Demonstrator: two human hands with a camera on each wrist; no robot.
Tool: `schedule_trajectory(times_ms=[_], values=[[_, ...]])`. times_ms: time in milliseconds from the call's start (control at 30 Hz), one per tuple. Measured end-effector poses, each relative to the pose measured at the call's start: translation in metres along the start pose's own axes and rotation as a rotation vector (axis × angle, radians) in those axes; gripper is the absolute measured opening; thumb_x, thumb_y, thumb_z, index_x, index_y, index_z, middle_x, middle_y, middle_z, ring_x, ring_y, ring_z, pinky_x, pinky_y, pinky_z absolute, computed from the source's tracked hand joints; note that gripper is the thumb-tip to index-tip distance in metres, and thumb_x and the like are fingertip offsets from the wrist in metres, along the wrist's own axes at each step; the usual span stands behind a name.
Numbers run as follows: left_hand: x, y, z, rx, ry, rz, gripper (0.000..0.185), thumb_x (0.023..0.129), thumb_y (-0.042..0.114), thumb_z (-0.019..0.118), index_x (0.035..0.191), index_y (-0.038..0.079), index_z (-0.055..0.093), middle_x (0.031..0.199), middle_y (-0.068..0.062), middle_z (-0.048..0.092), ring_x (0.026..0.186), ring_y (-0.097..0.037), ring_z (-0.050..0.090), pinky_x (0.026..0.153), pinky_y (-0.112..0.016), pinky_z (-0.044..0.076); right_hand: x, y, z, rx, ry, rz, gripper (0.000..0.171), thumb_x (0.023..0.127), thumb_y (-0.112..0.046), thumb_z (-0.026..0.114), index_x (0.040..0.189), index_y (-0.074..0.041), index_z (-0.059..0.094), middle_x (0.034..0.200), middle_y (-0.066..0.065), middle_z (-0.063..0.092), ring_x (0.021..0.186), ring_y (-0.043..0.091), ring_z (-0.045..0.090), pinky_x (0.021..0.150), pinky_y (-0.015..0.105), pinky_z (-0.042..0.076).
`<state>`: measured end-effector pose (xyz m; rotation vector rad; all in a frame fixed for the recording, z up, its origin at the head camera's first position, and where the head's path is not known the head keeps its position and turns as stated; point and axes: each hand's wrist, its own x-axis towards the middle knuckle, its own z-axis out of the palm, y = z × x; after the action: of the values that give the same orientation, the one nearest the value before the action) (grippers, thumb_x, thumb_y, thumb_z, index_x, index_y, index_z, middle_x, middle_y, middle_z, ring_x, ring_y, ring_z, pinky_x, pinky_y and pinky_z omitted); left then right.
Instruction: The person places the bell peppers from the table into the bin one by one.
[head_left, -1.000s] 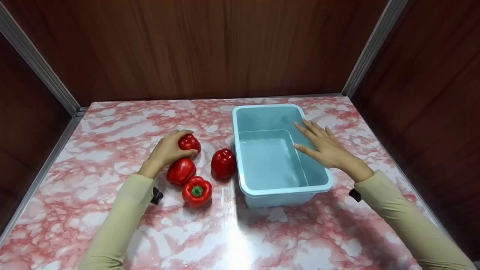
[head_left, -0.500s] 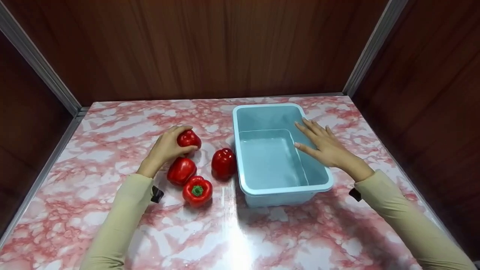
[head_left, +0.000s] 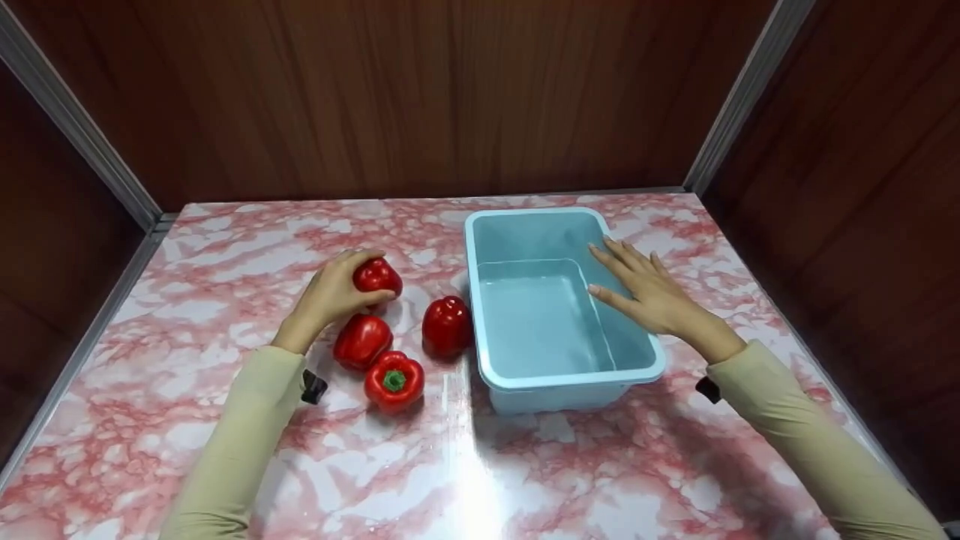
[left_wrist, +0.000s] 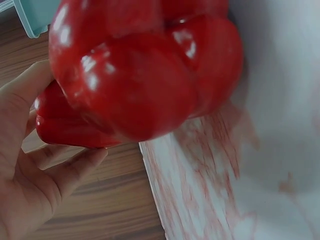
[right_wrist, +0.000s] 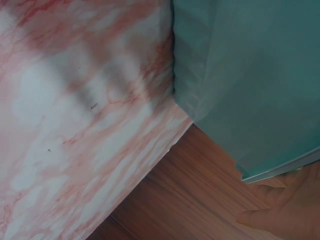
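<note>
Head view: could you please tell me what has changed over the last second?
The left hand, gripping the farthest red pepper, has drawn it a little toward the back of the table and apparently upward. The other three peppers, the blue tub and the right hand, resting with straight fingers on the tub's right rim, have stayed put.

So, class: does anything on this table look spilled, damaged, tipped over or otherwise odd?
Nothing stands out. The blue tub sits upright and empty, the right hand resting on its rim. Three peppers lie intact beside it, and the left hand holds a fourth red pepper. No spills show.
</note>
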<state>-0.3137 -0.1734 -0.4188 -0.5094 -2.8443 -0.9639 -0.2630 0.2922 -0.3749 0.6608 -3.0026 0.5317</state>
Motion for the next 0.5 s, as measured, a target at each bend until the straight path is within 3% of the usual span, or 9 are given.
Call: schedule_trajectory(times_ms=[500], values=[[-0.0010,0.0035,-0.0032,0.002,0.007,-0.006,0.070,0.073,0.048,0.074,0.133,0.023,0.049,0.136,-0.010,0.048,0.120,-0.032,0.048,0.094,-0.054,0.043,-0.0001,0.0008,0.0000,0.004,0.004,-0.003,0.063,0.092,-0.055,0.042,0.147,-0.035,0.018,0.156,0.001,0.009,0.143,0.029,0.002,0.107,0.064,-0.002]])
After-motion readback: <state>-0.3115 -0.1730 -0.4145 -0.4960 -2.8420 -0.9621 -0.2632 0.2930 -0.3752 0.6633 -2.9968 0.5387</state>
